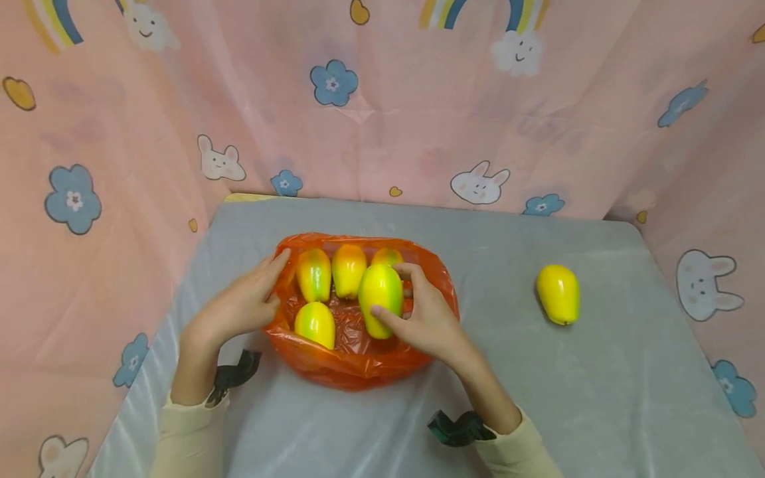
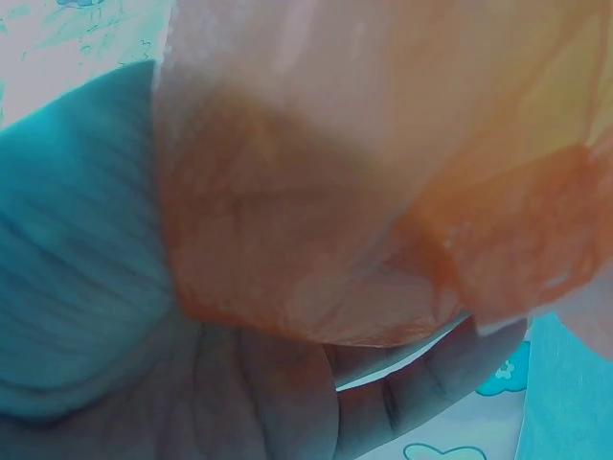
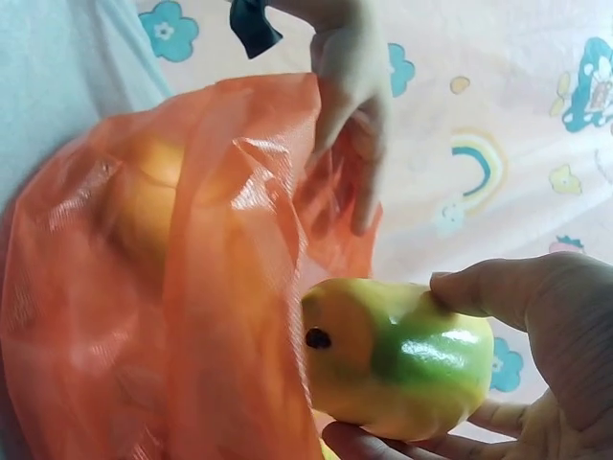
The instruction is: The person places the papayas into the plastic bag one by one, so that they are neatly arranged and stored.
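Note:
An orange-red plastic bag (image 1: 358, 375) stands wide open on the table. Several glossy yellow-green, papaya-shaped fruits lie inside it, among them one fruit (image 1: 313, 275) at the back left and another (image 1: 315, 324) at the front left. My right hand (image 1: 427, 318) holds a papaya-shaped fruit (image 3: 397, 355) between thumb and fingers over the bag's right part. At the bag's left rim my left hand (image 1: 248, 299) touches the plastic, its fingers fairly straight. In the left wrist view the translucent film (image 2: 306, 220) hides part of that hand.
One more yellow fruit (image 1: 558, 294) lies alone on the right side of the grey-covered table (image 1: 621, 372). A pink printed curtain (image 1: 382, 133) hangs behind the table and along both sides. Each wrist wears a dark camera mount (image 1: 457, 428).

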The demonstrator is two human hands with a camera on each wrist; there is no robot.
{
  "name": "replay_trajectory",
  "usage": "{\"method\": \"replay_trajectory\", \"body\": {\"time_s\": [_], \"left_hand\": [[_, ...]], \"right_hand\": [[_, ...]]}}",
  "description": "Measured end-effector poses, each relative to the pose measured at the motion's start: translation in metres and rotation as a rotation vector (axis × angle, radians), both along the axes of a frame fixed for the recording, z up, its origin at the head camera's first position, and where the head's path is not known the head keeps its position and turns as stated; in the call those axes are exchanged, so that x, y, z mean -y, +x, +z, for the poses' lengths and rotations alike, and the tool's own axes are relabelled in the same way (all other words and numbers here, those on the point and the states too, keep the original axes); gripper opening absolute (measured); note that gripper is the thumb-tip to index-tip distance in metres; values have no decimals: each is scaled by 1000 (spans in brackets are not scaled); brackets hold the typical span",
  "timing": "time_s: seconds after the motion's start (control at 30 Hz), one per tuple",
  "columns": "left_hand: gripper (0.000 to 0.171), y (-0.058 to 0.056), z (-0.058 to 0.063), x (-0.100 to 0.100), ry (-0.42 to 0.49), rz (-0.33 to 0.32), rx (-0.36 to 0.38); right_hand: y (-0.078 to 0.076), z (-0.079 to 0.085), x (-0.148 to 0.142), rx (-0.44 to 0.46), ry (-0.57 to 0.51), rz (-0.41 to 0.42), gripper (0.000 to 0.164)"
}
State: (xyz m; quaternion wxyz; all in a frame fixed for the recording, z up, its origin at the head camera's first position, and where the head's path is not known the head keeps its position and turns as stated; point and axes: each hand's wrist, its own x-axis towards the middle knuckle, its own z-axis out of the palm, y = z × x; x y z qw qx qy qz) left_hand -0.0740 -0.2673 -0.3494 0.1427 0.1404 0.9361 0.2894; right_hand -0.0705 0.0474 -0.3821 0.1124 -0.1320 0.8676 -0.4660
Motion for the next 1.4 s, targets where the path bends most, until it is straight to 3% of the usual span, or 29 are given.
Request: {"method": "replay_trajectory", "body": {"time_s": [0.3, 0.9, 1.4], "left_hand": [[82, -1, 1, 0, -17, 23, 33], [82, -1, -2, 0, 11, 18, 15], [83, -1, -2, 0, 21, 19, 7]], "right_hand": [[4, -5, 17, 35, 22, 9, 78], [9, -25, 35, 118, 32, 21, 75], [10, -37, 44, 127, 77, 48, 79]]}}
